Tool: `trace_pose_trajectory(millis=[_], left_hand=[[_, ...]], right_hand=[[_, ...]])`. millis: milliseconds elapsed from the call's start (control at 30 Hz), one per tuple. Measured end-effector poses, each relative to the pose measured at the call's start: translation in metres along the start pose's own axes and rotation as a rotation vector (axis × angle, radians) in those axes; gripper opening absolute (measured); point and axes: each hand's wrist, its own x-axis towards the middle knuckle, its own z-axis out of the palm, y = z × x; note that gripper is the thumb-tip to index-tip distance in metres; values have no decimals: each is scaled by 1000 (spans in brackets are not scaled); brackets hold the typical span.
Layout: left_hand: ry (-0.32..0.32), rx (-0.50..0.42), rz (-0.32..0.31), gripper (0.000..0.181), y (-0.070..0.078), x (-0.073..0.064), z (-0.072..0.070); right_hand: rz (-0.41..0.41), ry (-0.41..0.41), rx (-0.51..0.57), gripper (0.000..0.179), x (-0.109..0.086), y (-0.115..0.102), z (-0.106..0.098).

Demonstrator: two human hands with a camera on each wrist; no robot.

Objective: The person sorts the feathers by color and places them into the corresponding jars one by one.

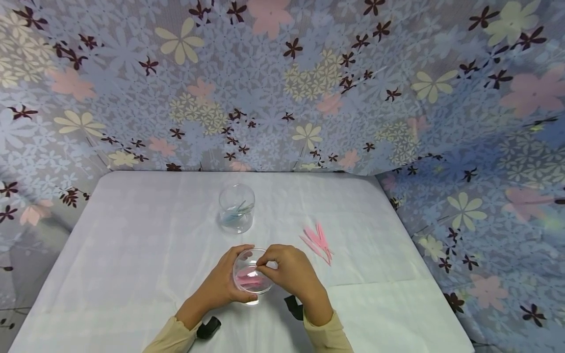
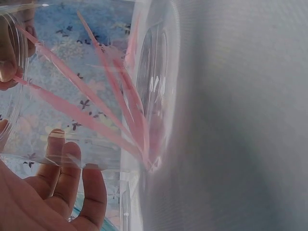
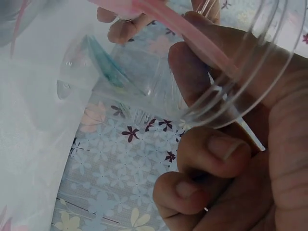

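My left hand [image 1: 220, 280] grips a clear cylindrical jar [image 1: 267, 288] around its side, with fingers and thumb spread about the wall. Inside it, several slim pink feathers [image 2: 72, 108] lean up from the base, as the left wrist view shows. At the jar's mouth my right hand [image 1: 293, 272] pinches a pink feather [image 3: 192, 36] by its pale quill, between thumb and index finger; the feather's body reaches down into the jar. The other right fingers curl toward the palm.
A second clear jar [image 1: 237, 195] with teal feathers [image 1: 233, 214] stands farther back. Several loose pink feathers [image 1: 318, 240] lie on the white-covered table [image 1: 145, 235], right of my hands. Floral cloth [image 1: 265, 98] hangs behind the table's far edge and along its right side.
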Motion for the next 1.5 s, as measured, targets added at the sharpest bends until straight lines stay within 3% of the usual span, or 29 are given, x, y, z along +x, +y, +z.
trace_pose_trajectory(millis=[167,233,400,500,600,767,900,1167,1500], left_hand=[[1,-6,-1,109,1,-2,-1],[4,-2,-2,108,2,-3,-1],[10,3,-12,109,0,-2,0],[9,-4,-21,109,0,0,0],[-1,-20,-44,109,0,1,0],[-14,-30,-62,109,0,1,1],[-2,-19,-53,110,0,0,0],[-3,-19,-44,109,-1,0,-1],[-7,-36,-98,108,2,-3,0]], right_hand=[[-5,6,-3,6,-2,-2,2],[-13,15,41,7,-4,-1,1],[-4,171,200,6,-12,15,-10],[101,308,167,6,-19,34,-18],[310,363,25,9,-30,56,-24],[653,254,-152,23,-52,90,-28],[783,161,-179,32,-62,108,-27],[908,109,-134,25,-66,122,-18],[951,121,-137,17,-70,128,-11]])
